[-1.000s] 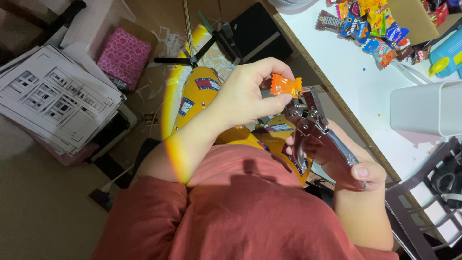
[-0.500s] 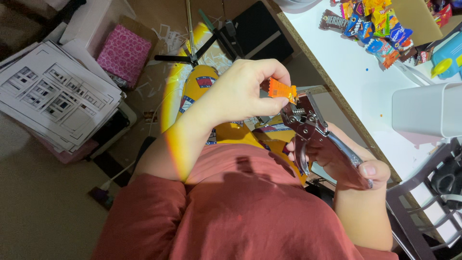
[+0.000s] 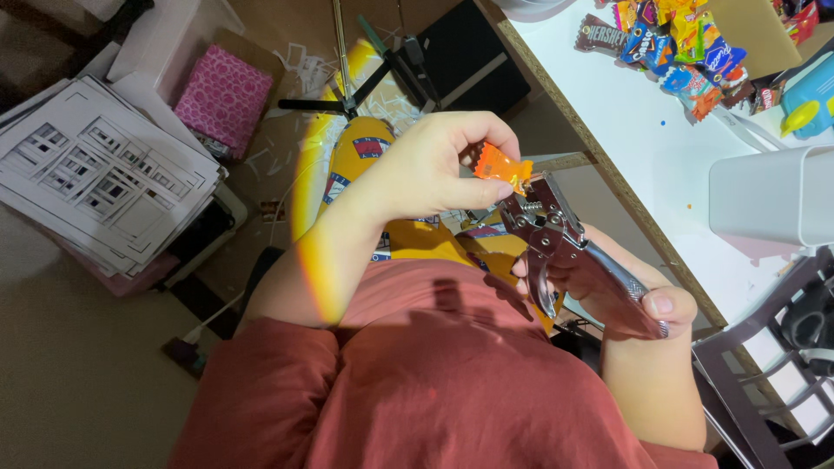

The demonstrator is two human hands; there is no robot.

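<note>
My left hand [image 3: 434,169] pinches a small orange candy wrapper [image 3: 500,166] between thumb and fingers. The wrapper's edge sits in the jaws of a metal hole punch [image 3: 556,243]. My right hand [image 3: 638,304] grips the punch's handles from below, thumb on top. Both hands are held above my lap, over a red shirt, beside the edge of a white table [image 3: 643,165].
A pile of colourful candy packets [image 3: 686,48] lies on the table's far part, with a white bin [image 3: 773,195] to the right. On the floor are a stack of printed sheets [image 3: 95,182], a pink patterned box [image 3: 224,97], a yellow bag [image 3: 360,156] and a tripod [image 3: 365,74].
The wrapper and punch have stayed together; both hands shifted only slightly, with the wrapper held a little lower into the punch's jaws.
</note>
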